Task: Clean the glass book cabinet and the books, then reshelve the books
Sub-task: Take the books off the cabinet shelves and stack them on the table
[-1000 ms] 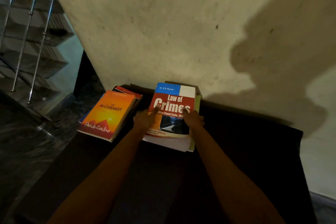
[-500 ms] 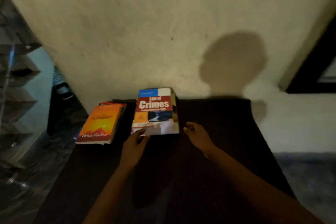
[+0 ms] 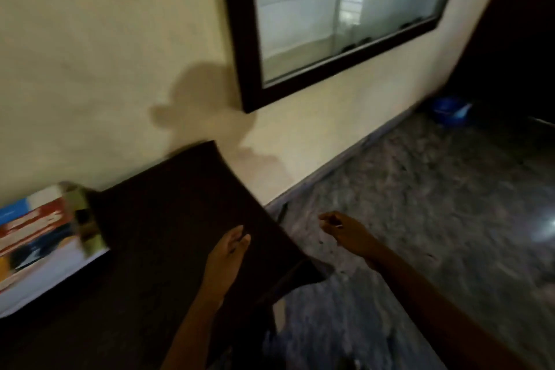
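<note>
A stack of books topped by the red, white and blue "Law of Crimes" book (image 3: 36, 228) lies at the left edge of the view on a dark table (image 3: 156, 219). My left hand (image 3: 229, 252) hovers over the table's right part with straight fingers, holding nothing. My right hand (image 3: 345, 228) hangs over the floor beyond the table's edge, fingers loosely bent and empty. The glass book cabinet (image 3: 330, 18), dark-framed with sliding panes, is set in the wall at the upper right; its visible shelves look bare. The frame is blurred.
A cream wall (image 3: 105, 54) runs behind the table. Mottled grey stone floor (image 3: 435, 204) spreads to the right. A blue tub (image 3: 449, 109) sits on the floor by the wall at the far right, next to a dark doorway.
Both hands have left the "Law of Crimes" book. The view has swung right, so the book stack slid to the left edge and the glass cabinet came into view.
</note>
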